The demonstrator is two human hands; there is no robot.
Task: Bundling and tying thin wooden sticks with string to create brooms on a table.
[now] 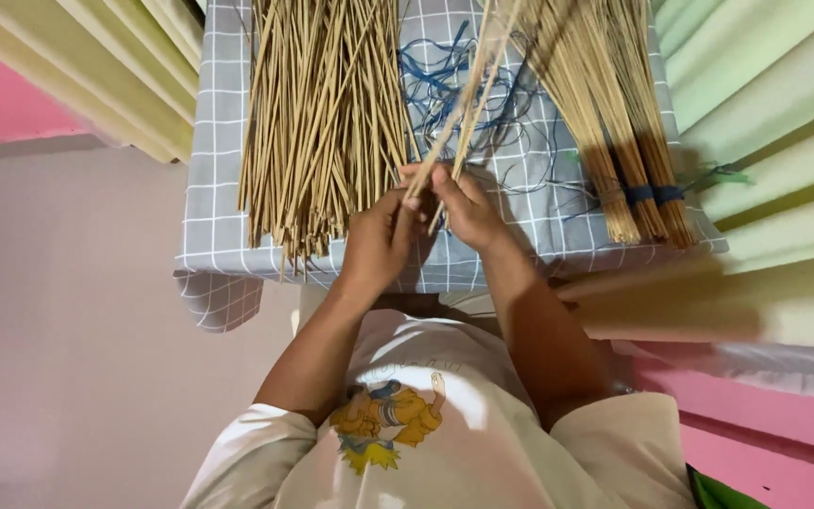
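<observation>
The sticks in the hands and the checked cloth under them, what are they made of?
The thin sticks look like dried plant stems or palm ribs: tan, matte, stiff and slightly uneven. Both the left hand and right hand pinch a few. The checked cloth looks like soft woven fabric, grey with white lines, draping at its corner.

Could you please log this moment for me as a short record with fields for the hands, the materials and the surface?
left hand: left hand pinching a few thin sticks near their lower ends
right hand: right hand in a grip on the same sticks
loose pile: tan sticks, left of the hands
tied bundle: bundle bound with blue string, on the right
string: loose blue strands between them
surface: grey checked cloth
</observation>
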